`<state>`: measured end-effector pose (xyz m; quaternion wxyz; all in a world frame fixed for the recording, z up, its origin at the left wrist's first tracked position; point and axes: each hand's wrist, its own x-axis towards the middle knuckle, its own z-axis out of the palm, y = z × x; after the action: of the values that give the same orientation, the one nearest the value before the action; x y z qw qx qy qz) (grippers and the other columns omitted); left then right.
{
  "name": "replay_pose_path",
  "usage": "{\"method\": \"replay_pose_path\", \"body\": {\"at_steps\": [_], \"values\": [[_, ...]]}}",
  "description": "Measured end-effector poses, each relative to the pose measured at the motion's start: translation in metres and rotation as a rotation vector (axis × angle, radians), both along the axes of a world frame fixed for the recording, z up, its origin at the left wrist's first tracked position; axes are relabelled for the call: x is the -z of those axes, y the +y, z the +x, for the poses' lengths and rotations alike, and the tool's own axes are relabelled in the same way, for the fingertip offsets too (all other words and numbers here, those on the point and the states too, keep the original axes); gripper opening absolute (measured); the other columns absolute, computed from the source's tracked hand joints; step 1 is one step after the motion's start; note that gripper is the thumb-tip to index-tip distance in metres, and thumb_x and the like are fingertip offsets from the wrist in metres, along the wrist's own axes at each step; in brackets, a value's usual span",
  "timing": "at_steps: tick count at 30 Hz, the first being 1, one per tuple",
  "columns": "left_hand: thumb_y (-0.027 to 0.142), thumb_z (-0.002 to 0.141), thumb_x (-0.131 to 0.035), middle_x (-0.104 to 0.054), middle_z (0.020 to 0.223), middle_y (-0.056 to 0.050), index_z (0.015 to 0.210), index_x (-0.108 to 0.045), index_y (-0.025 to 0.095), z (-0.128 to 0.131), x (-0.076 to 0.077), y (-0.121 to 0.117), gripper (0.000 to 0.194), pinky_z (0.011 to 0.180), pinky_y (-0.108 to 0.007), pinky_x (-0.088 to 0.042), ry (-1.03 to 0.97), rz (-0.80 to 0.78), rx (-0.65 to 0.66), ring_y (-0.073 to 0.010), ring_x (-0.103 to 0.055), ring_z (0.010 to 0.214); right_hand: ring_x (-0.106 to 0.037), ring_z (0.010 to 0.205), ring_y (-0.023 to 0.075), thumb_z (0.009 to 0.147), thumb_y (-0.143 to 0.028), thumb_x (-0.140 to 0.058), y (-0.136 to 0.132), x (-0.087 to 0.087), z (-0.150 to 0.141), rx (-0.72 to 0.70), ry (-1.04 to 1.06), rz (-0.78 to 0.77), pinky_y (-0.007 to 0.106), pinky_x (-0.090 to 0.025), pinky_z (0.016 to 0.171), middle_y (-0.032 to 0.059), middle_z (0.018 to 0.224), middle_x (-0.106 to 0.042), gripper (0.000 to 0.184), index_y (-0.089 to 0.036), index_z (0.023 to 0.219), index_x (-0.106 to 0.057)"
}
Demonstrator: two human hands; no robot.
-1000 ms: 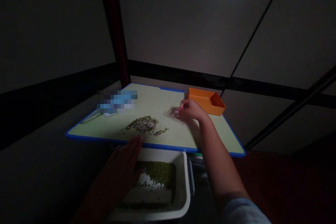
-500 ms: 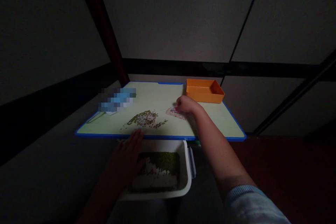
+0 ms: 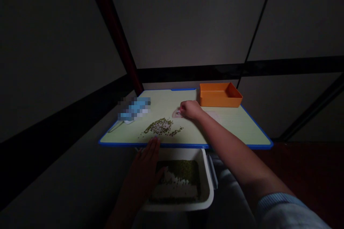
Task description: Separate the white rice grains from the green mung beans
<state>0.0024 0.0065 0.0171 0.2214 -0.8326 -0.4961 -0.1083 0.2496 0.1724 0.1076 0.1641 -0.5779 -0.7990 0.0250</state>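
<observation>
Dimly lit, a curled right hand (image 3: 190, 109) seemingly pinches a clear, pink-tinged plastic piece (image 3: 176, 113) at its fingertips, best kept low and level, while an open, apparently empty left hand (image 3: 146, 159) extends toward small, loose green beans (image 3: 164, 126).

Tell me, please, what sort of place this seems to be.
Probably a dim room corner: walls meet at a red post behind a blue-edged board, with a tub of green grains below its near edge.
</observation>
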Motion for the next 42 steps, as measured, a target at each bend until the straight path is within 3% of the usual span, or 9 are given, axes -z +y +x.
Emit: {"method": "replay_pose_path", "body": {"at_steps": [7, 14, 21, 29, 35, 42], "values": [[0.051, 0.085, -0.044, -0.036, 0.153, -0.015, 0.149, -0.006, 0.017, -0.002, 0.000, 0.000, 0.082, 0.103, -0.046, -0.043, 0.001, -0.004, 0.014, -0.0272, -0.040, 0.138, -0.064, 0.089, 0.0189, 0.086, -0.034, -0.058, 0.000, 0.008, -0.016, -0.144, 0.059, 0.016, 0.029, -0.035, 0.078, 0.0046, 0.094, -0.074, 0.019, -0.023, 0.095, -0.070], [0.052, 0.085, -0.042, -0.039, 0.150, -0.017, 0.149, -0.009, 0.015, -0.004, 0.001, 0.005, 0.080, 0.101, -0.048, -0.044, -0.015, -0.019, 0.037, -0.0292, -0.044, 0.135, -0.061, 0.080, 0.0157, 0.081, -0.030, -0.063, -0.002, 0.007, -0.008, -0.164, 0.108, -0.031, 0.025, -0.034, 0.069, 0.0021, 0.088, -0.073, 0.015, -0.022, 0.090, -0.073], [0.055, 0.086, -0.038, -0.041, 0.150, -0.014, 0.149, -0.005, 0.016, -0.005, 0.002, 0.006, 0.081, 0.100, -0.046, -0.045, 0.008, 0.019, 0.049, -0.0276, -0.044, 0.135, -0.052, 0.058, 0.0089, 0.077, -0.025, -0.069, 0.000, 0.008, 0.005, -0.213, 0.245, -0.198, 0.022, -0.031, 0.058, -0.0013, 0.066, -0.066, 0.013, -0.016, 0.084, -0.073], [0.055, 0.087, -0.037, -0.038, 0.152, -0.014, 0.149, -0.004, 0.016, -0.006, -0.004, 0.003, 0.081, 0.102, -0.045, -0.044, 0.058, 0.009, 0.051, -0.0268, -0.042, 0.137, -0.046, 0.047, 0.0062, 0.074, -0.018, -0.069, -0.004, 0.005, 0.012, -0.309, 0.394, -0.403, 0.019, -0.031, 0.051, -0.0053, 0.054, -0.057, 0.006, -0.013, 0.077, -0.069], [0.055, 0.087, -0.036, -0.039, 0.152, -0.014, 0.149, -0.003, 0.016, -0.008, -0.005, 0.004, 0.080, 0.099, -0.045, -0.046, 0.089, 0.018, 0.047, -0.0271, -0.043, 0.136, -0.049, 0.049, 0.0067, 0.073, -0.015, -0.071, -0.009, -0.007, 0.029, -0.239, 0.457, -0.458, 0.020, -0.037, 0.054, -0.0041, 0.055, -0.059, 0.006, -0.013, 0.072, -0.066], [0.052, 0.087, -0.038, -0.036, 0.153, -0.015, 0.150, -0.003, 0.017, -0.009, -0.003, 0.005, 0.080, 0.102, -0.046, -0.042, 0.043, -0.019, 0.040, -0.0286, -0.041, 0.138, -0.052, 0.056, 0.0079, 0.073, -0.019, -0.072, -0.006, -0.021, 0.065, 0.058, 0.354, -0.296, 0.020, -0.035, 0.054, -0.0004, 0.064, -0.065, 0.009, -0.012, 0.076, -0.068]]}}
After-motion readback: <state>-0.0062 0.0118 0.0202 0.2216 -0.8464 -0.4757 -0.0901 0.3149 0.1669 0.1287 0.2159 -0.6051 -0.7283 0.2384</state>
